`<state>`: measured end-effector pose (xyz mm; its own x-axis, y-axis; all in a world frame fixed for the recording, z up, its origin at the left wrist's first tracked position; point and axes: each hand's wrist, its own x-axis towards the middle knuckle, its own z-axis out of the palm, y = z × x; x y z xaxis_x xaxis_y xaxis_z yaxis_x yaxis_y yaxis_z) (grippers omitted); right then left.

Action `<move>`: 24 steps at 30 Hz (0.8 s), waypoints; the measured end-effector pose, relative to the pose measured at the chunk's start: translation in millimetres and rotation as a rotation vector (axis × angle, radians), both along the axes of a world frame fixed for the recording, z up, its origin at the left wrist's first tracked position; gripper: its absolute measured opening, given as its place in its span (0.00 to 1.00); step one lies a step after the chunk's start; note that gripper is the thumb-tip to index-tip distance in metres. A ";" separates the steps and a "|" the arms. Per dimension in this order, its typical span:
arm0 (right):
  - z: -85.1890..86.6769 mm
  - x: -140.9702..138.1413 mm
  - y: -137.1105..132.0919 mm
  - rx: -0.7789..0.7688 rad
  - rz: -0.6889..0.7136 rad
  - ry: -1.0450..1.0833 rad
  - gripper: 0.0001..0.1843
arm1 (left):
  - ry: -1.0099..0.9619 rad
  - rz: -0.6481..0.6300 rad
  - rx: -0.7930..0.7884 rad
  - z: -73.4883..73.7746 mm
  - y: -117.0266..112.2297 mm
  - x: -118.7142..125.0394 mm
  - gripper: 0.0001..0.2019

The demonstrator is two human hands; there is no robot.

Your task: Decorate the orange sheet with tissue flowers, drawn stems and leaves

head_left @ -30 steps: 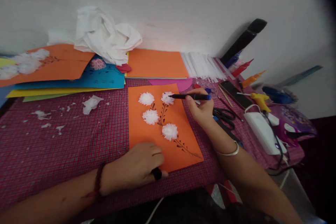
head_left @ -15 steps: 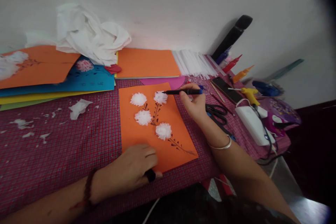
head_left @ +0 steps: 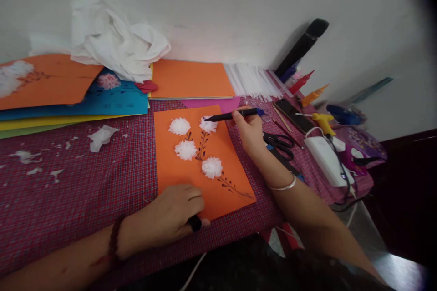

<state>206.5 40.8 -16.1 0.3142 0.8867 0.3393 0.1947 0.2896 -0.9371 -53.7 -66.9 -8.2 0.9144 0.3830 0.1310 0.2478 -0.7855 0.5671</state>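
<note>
An orange sheet of paper lies on the table with several white tissue flowers on it, and dark stems and leaves are drawn between them. My right hand grips a black marker pen with a blue end. Its tip is at the top right tissue flower; whether it touches cannot be made out. My left hand rests on the sheet's lower left edge, fingers curled, with a black marker cap held near the thumb.
White tissue is heaped at the back beside stacked coloured sheets. Tissue scraps lie at left. To the right are black scissors, a phone, a yellow glue gun, a white power strip and white glue sticks.
My right hand and the marker have shifted slightly left, with the tip now further across the top right flower. My left hand stays in place on the sheet. The view has moved slightly.
</note>
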 end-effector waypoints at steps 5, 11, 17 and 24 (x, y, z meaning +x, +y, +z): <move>-7.9 4.6 12.8 -0.145 -0.020 0.109 0.23 | -0.001 0.006 0.014 -1.2 0.4 0.0 0.16; -7.3 33.3 18.2 -0.115 -0.124 0.158 0.23 | 0.002 -0.002 0.017 0.2 1.5 1.7 0.17; -0.8 25.6 7.8 0.101 -0.159 -0.162 0.16 | -0.003 0.007 0.032 0.8 0.3 1.4 0.16; 16.9 5.6 -21.6 0.177 -0.060 -0.581 0.08 | 0.000 0.007 0.013 3.5 0.4 1.8 0.16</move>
<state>212.1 19.2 0.8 0.0814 0.7875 0.6109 0.6807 0.4038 -0.6112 -51.9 -66.5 -4.7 0.9115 0.3881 0.1365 0.2534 -0.7910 0.5569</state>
